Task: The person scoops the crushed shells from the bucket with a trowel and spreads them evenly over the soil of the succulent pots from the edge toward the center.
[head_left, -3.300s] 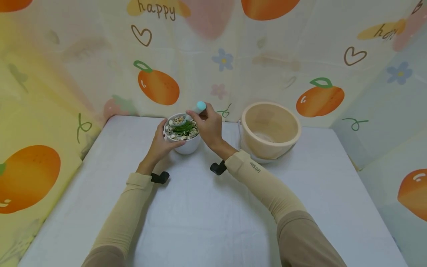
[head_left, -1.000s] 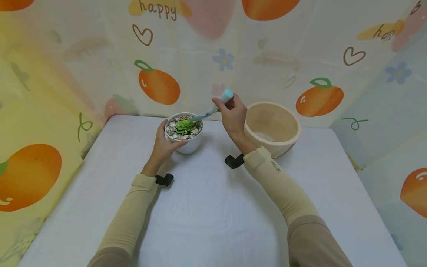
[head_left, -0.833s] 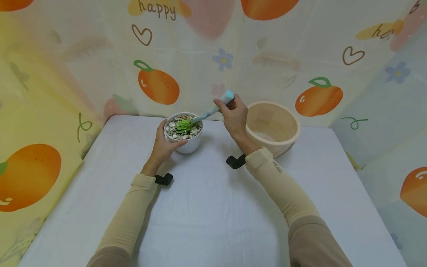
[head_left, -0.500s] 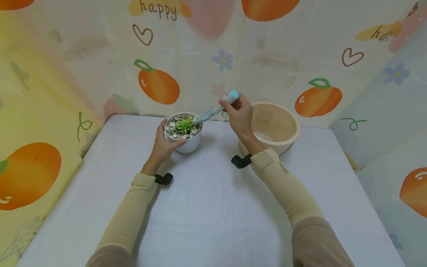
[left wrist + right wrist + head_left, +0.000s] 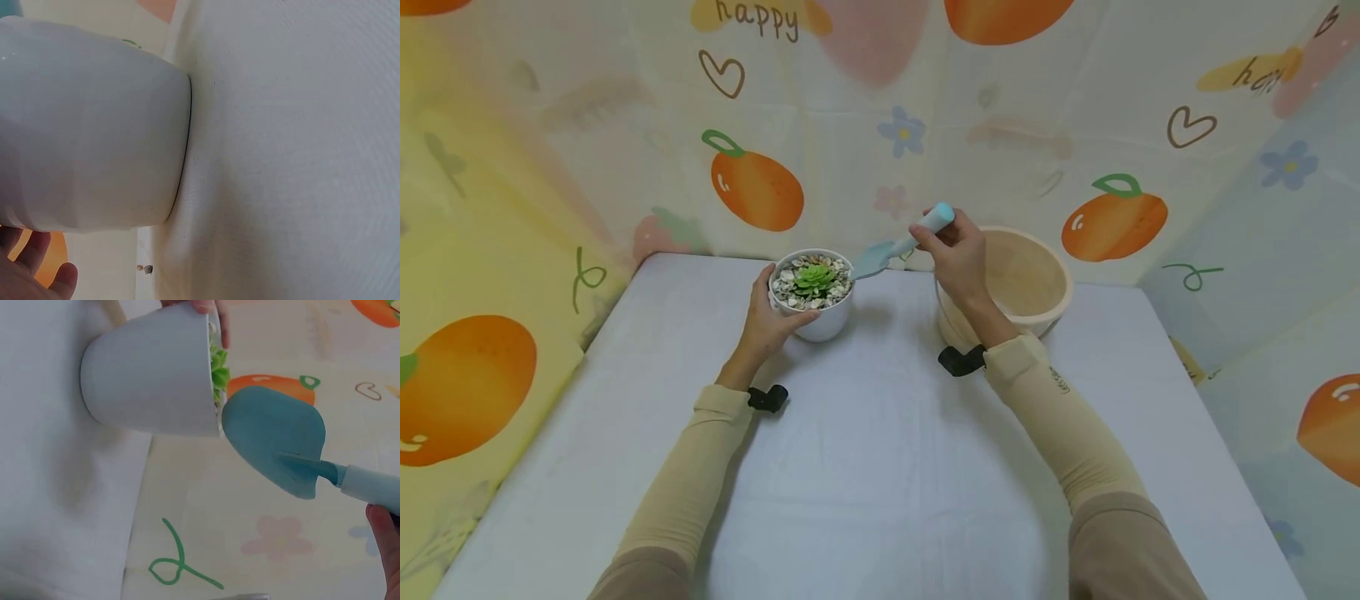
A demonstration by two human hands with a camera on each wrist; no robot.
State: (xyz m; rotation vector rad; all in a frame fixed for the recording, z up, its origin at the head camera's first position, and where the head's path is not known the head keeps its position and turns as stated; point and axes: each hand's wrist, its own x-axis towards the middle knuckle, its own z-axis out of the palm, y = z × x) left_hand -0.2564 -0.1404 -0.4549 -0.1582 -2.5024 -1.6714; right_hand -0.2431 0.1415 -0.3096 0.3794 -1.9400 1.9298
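Note:
My left hand [image 5: 765, 318] grips a small white flower pot [image 5: 823, 325] near its rim, thumb on the near side. In it a green succulent [image 5: 815, 281] sits amid pale pebbles [image 5: 786, 292]. To the right, my right hand [image 5: 962, 265] holds a light-blue trowel [image 5: 874, 260] by its handle, blade tip down-left at the pot's right rim. In the right wrist view the trowel blade [image 5: 275, 437] shows no pebbles on its visible face, beside the pot [image 5: 150, 375]. The left wrist view shows the pot's smooth side [image 5: 94, 125] and the left hand's fingertips [image 5: 34, 250] under it.
A large beige pot [image 5: 1030, 279] stands at the back right, behind my right hand and partly hidden by it. A few small stones [image 5: 148, 269] lie on the white-covered table [image 5: 880, 467]. A patterned curtain [image 5: 850, 150] rises behind the table.
The trowel, first over the pot with pebbles on its blade, has moved right and away from the succulent with my right hand. My left hand stays on the pot.

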